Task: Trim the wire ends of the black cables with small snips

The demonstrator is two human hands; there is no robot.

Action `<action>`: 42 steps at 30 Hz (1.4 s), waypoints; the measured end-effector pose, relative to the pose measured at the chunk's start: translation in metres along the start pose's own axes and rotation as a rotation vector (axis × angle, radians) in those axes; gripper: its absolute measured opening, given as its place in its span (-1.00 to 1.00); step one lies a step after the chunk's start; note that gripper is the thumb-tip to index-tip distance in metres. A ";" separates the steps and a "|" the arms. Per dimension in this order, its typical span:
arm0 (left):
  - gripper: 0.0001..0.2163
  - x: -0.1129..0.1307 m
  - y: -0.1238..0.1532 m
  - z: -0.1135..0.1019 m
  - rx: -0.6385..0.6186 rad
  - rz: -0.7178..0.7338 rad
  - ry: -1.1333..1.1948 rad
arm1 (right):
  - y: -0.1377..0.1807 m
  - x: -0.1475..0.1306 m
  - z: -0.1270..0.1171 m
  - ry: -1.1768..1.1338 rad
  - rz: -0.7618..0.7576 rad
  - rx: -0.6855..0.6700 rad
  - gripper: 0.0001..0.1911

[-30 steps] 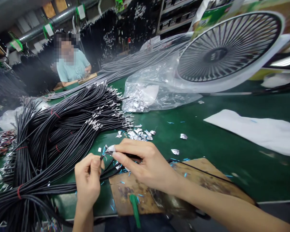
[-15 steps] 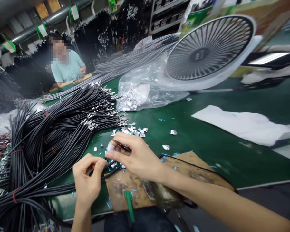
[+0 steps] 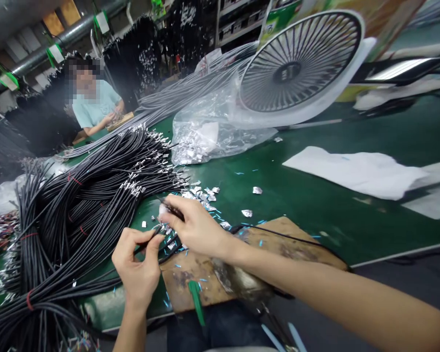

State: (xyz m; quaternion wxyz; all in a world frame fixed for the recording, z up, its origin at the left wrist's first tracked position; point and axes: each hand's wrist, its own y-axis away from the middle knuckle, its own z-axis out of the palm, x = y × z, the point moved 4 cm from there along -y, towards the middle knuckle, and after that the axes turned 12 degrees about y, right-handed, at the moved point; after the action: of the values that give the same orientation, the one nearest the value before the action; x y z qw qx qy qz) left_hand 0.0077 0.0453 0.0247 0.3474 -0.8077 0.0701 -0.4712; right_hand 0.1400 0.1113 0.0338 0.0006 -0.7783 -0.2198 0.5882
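Note:
My left hand (image 3: 137, 266) pinches a black cable (image 3: 143, 248) between thumb and forefinger. Its stripped end (image 3: 160, 228) points toward my other hand, with thin light strands partly visible. My right hand (image 3: 196, 225) is closed around dark, thin tweezers (image 3: 174, 210), their tip sticking out up and to the left. Something white (image 3: 163, 209) covers a fingertip of that hand. Under both hands lie foil scraps (image 3: 172, 244) and small blue offcuts, next to a worn wooden board (image 3: 190, 274).
Bundled black cables (image 3: 95, 210) with red ties fill the left side. A clear plastic bag (image 3: 205, 132) of foil scraps lies before a round fan (image 3: 297, 68). White sheets (image 3: 355, 171) lie at right. A person (image 3: 95, 105) sits across the table. A green strip (image 3: 196, 300) crosses the board's front edge.
The view has shifted slightly. My right hand has drawn up and away from the left fingertips, baring the cable's end. My left hand still pinches the cable.

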 end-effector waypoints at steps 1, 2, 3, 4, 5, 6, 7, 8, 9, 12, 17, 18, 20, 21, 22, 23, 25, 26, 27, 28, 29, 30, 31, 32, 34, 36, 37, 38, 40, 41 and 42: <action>-0.95 -0.001 -0.001 0.001 0.002 -0.020 0.012 | 0.000 0.002 0.004 -0.064 0.036 -0.095 -0.75; -0.94 -0.001 -0.002 0.002 -0.016 -0.055 0.030 | 0.001 0.003 0.008 -0.137 0.049 -0.200 -0.76; -0.91 -0.002 -0.003 0.003 -0.049 -0.101 0.044 | 0.002 0.002 0.012 -0.183 0.026 -0.275 -0.77; -0.86 -0.002 -0.005 0.004 -0.092 -0.148 0.054 | 0.002 0.001 0.013 -0.178 -0.038 -0.295 -0.79; -0.80 -0.003 -0.006 0.005 -0.143 -0.190 0.061 | 0.003 -0.001 0.011 -0.111 -0.131 -0.248 -0.83; -0.75 -0.003 -0.008 0.006 -0.192 -0.224 0.069 | 0.003 -0.003 0.008 0.004 -0.237 -0.153 -0.87; -0.71 -0.003 -0.009 0.006 -0.232 -0.256 0.085 | 0.004 -0.005 0.005 0.144 -0.342 -0.045 -0.88; -0.68 -0.004 -0.009 0.006 -0.264 -0.290 0.116 | 0.006 -0.007 0.003 0.279 -0.443 0.050 -0.87; -0.66 -0.005 -0.009 0.006 -0.290 -0.329 0.159 | 0.007 -0.010 0.000 0.387 -0.530 0.125 -0.84; -0.61 -0.013 -0.006 0.007 -0.313 -0.488 0.335 | 0.006 -0.012 -0.016 0.488 -0.605 0.384 -0.84; -0.58 -0.022 -0.003 0.007 -0.254 -0.587 0.517 | -0.003 -0.009 -0.033 0.318 -0.411 0.472 -0.79; -0.58 -0.022 -0.003 0.006 -0.238 -0.557 0.498 | -0.003 -0.011 -0.028 0.305 -0.456 0.360 -0.79; -0.58 -0.019 -0.005 0.004 -0.231 -0.488 0.437 | 0.000 -0.013 -0.017 0.336 -0.541 0.203 -0.79; -0.58 -0.017 -0.005 0.004 -0.236 -0.458 0.404 | 0.002 -0.013 -0.013 0.373 -0.570 0.169 -0.81; -0.58 -0.015 -0.006 0.004 -0.247 -0.436 0.376 | 0.003 -0.012 -0.010 0.416 -0.587 0.155 -0.84; -0.58 -0.014 -0.006 0.005 -0.263 -0.424 0.357 | 0.005 -0.012 -0.009 0.454 -0.595 0.153 -0.88; -0.60 -0.011 -0.006 0.005 -0.286 -0.427 0.330 | 0.006 -0.010 -0.009 0.499 -0.624 0.147 -0.94; -0.61 -0.010 -0.006 0.006 -0.289 -0.437 0.320 | 0.007 -0.010 -0.010 0.514 -0.653 0.142 -0.94; -0.62 -0.010 -0.005 0.006 -0.288 -0.448 0.310 | 0.008 -0.010 -0.010 0.529 -0.683 0.137 -0.92; -0.63 -0.009 -0.005 0.005 -0.284 -0.457 0.301 | 0.008 -0.010 -0.010 0.542 -0.711 0.129 -0.89; -0.64 -0.009 -0.005 0.005 -0.281 -0.467 0.294 | 0.008 -0.010 -0.010 0.556 -0.729 0.117 -0.87; -0.63 -0.009 -0.005 0.005 -0.279 -0.475 0.291 | 0.008 -0.009 -0.010 0.565 -0.737 0.104 -0.83; -0.63 -0.009 -0.005 0.005 -0.283 -0.477 0.296 | 0.008 -0.009 -0.009 0.568 -0.727 0.094 -0.81; -0.62 -0.009 -0.006 0.004 -0.291 -0.474 0.306 | 0.007 -0.008 -0.009 0.561 -0.707 0.083 -0.81; -0.60 -0.009 -0.006 0.004 -0.312 -0.456 0.333 | 0.005 -0.007 -0.010 0.516 -0.661 0.055 -0.85; -0.59 -0.009 -0.006 0.003 -0.325 -0.436 0.345 | 0.003 -0.007 -0.010 0.424 -0.619 0.017 -0.91; -0.60 -0.008 -0.007 0.002 -0.327 -0.429 0.340 | 0.003 -0.008 -0.011 0.364 -0.608 -0.008 -0.90; -0.62 -0.008 -0.007 0.002 -0.321 -0.423 0.328 | 0.003 -0.010 -0.011 0.306 -0.607 -0.037 -0.86; -0.67 -0.006 -0.007 0.003 -0.298 -0.389 0.298 | 0.005 -0.013 -0.010 0.253 -0.621 -0.078 -0.82; -0.70 -0.005 -0.008 0.003 -0.278 -0.360 0.282 | 0.006 -0.014 -0.009 0.285 -0.629 -0.077 -0.82; -0.73 -0.003 -0.008 0.004 -0.250 -0.329 0.265 | 0.007 -0.014 -0.009 0.352 -0.631 -0.057 -0.83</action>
State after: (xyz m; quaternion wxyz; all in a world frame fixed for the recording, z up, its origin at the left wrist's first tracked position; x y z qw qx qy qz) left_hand 0.0077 0.0546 0.0259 0.1510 -0.7761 0.0406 -0.6109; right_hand 0.1471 0.1028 0.0477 0.1980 -0.7613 -0.4619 0.4098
